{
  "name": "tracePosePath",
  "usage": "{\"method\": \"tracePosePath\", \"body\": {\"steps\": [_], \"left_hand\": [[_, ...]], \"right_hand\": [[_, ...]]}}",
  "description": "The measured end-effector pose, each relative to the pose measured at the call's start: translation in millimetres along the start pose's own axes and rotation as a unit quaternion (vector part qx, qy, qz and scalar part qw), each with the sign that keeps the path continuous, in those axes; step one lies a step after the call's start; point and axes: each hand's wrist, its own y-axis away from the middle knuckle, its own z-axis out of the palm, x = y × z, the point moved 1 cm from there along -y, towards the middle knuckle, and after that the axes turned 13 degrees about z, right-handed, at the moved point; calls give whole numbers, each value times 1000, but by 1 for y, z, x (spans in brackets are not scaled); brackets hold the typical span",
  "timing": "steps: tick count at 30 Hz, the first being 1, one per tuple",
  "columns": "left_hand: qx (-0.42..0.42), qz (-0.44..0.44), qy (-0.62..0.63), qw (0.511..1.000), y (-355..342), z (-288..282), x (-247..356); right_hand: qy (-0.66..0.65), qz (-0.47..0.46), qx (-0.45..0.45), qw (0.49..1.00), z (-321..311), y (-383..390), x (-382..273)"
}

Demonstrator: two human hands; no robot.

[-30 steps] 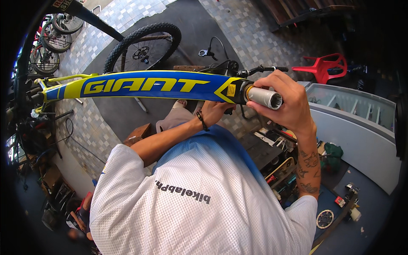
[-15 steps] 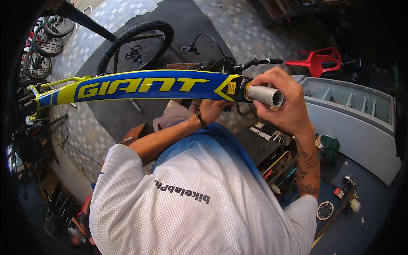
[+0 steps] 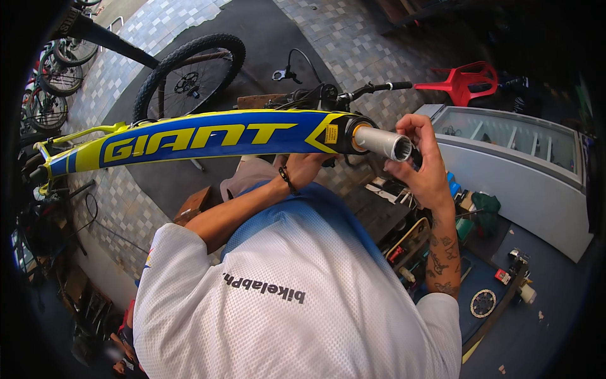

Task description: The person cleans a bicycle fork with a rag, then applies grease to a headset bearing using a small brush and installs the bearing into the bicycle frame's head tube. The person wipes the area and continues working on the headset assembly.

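Observation:
A blue and yellow bicycle frame point(image 3: 208, 140) stretches across the view in front of my chest. Out of its head tube, past an orange-gold ring point(image 3: 360, 138), sticks a bare silver steerer tube point(image 3: 377, 141) with a hollow end facing right. Around that end curl the fingers and thumb of my right hand point(image 3: 426, 165); a dark spot shows between them, too unclear to name. My left hand point(image 3: 304, 169) reaches up beneath the frame near the head tube, its fingers hidden behind it. A dark bracelet point(image 3: 288, 181) circles the left wrist.
Beyond the frame are a knobby-tyred wheel point(image 3: 189, 79), a handlebar point(image 3: 379, 87) and a red plastic chair point(image 3: 464, 83). A glass-topped display case point(image 3: 505, 136) stands at right. Tools and a brake disc point(image 3: 483, 303) lie lower right. Several bicycles point(image 3: 60, 76) are at far left.
My right hand has slid rightward toward the tube's end, baring more of the tube and the ring. The left hand stays under the frame. The whole view has shifted slightly.

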Motion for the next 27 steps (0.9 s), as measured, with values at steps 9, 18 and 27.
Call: {"method": "tracePosePath", "body": {"steps": [9,18,27], "left_hand": [[5,-74,-13,997,-3,-4,8],[23,-19,-64,998,-2,2,28],[-18,-88,-89,992,-3,-3,31]], "right_hand": [[-212,248,-108,939,-37,-11,54],[61,-300,215,927,27,15,-58],[183,-430,190,864,41,31,-34]]}}
